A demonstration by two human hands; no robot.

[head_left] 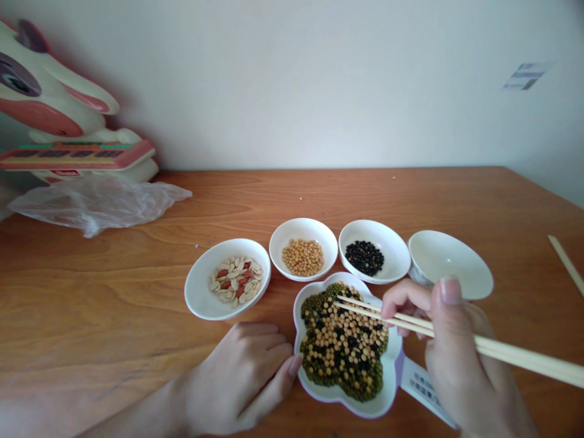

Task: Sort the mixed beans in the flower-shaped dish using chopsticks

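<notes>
My right hand (449, 347) grips a pair of wooden chopsticks (502, 350), their tips over the flower-shaped white dish (392, 389) of mixed green, yellow and black beans. My left hand (241, 377) rests on the table with fingers curled loosely, thumb against the dish's left rim. Behind stand three white bowls: peanuts (235, 280), yellow soybeans (303, 257), black beans (364, 257). An empty white bowl (449, 261) tilts at the right.
A crumpled clear plastic bag (98, 204) and a white-and-pink toy figure (59, 115) sit at the back left. A loose wooden stick (566, 263) lies at the right edge. A printed paper slip (424, 386) lies under my right hand. The wooden table (91, 292) meets a white wall.
</notes>
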